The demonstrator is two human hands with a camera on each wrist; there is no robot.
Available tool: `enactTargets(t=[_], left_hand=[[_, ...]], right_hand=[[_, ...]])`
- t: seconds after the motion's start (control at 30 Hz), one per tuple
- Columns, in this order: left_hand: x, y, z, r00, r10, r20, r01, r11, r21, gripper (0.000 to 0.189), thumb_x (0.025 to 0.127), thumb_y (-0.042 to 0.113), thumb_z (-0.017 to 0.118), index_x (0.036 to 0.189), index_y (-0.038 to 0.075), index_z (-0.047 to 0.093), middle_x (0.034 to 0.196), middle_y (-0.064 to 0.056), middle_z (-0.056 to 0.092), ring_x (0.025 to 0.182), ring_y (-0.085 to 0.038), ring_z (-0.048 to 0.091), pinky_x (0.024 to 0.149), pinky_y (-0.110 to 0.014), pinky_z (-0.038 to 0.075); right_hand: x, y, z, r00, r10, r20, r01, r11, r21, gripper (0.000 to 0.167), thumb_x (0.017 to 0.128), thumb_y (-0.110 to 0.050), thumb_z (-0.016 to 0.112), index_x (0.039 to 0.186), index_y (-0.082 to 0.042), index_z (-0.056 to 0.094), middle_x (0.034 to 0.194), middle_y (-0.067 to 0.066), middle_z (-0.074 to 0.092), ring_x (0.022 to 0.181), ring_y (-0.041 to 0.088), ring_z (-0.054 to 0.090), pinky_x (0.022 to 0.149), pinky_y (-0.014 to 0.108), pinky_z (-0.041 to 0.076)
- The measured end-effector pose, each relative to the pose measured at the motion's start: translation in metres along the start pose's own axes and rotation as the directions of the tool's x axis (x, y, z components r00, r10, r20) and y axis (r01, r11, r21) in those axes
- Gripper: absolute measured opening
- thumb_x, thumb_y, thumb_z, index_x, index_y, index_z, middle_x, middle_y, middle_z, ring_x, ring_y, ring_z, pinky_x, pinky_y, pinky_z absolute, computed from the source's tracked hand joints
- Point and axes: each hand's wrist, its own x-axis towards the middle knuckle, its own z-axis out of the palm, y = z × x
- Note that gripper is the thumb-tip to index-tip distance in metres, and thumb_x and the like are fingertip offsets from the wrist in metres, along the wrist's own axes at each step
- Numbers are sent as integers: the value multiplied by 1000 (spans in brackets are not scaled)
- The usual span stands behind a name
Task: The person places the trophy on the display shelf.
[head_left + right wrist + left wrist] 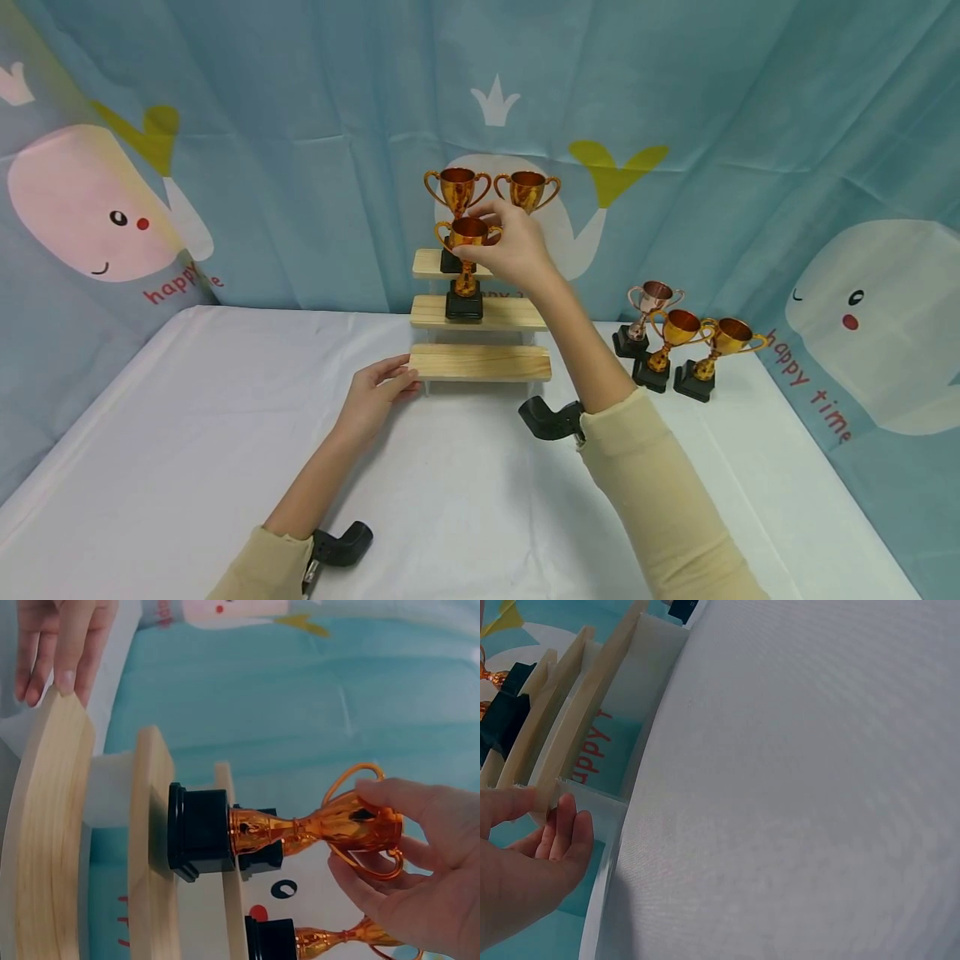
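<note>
A three-step wooden display stand [480, 363] stands at the back of the table. On its middle step is a gold trophy cup [465, 279] with a black base; my right hand [513, 246] grips the cup part from the right, thumb and fingers around it, as the right wrist view [427, 855] also shows. Two more gold trophies, a left one [457, 187] and a right one [527, 190], stand on the top step behind, the right one partly hidden by my hand. My left hand [375, 396] pinches the left end of the lowest step [592, 697] between thumb and fingers.
On the table's right side stand a rose-coloured trophy [652, 298] and two gold trophies, a nearer one [678, 329] and a rightmost one [727, 337], close together. A blue curtain [315, 167] with whale prints hangs behind the white tablecloth [225, 442].
</note>
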Motion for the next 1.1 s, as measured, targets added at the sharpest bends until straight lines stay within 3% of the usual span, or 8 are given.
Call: enactTargets(t=[0.23, 0.47, 0.8, 1.1], left_hand=[[-1, 1, 0, 1000, -10, -5, 10, 1000, 8, 47, 107, 3, 59, 150, -13, 48, 114, -14, 63, 91, -8, 71, 91, -21, 61], [1, 0, 0, 1000, -10, -7, 10, 1000, 7, 47, 107, 2, 59, 149, -13, 48, 114, -14, 64, 90, -7, 70, 89, -19, 60], [2, -1, 1, 1000, 4, 1, -4, 1000, -4, 46, 106, 2, 59, 149, -14, 48, 111, -12, 63, 89, -6, 70, 88, -18, 60], [2, -1, 1, 1000, -1, -7, 1, 1000, -6, 46, 106, 1, 59, 148, -14, 49, 109, -10, 63, 88, -6, 70, 86, -16, 59]], right_hand=[[2, -1, 7, 1000, -9, 0, 9, 1000, 9, 52, 94, -16, 82, 140, -6, 60, 141, 16, 62, 110, 34, 67, 91, 42, 60], [4, 2, 11, 1000, -29, 1, 29, 1000, 3, 51, 94, -14, 83, 138, -3, 61, 138, 15, 64, 120, 33, 64, 93, 42, 59], [2, 4, 14, 1000, -25, 4, 25, 1000, -2, 52, 94, -16, 83, 140, -6, 60, 141, 15, 62, 107, 32, 69, 88, 40, 61], [2, 3, 15, 1000, -27, 5, 27, 999, -19, 55, 94, -19, 83, 141, -6, 59, 143, 15, 61, 111, 32, 67, 92, 41, 60]])
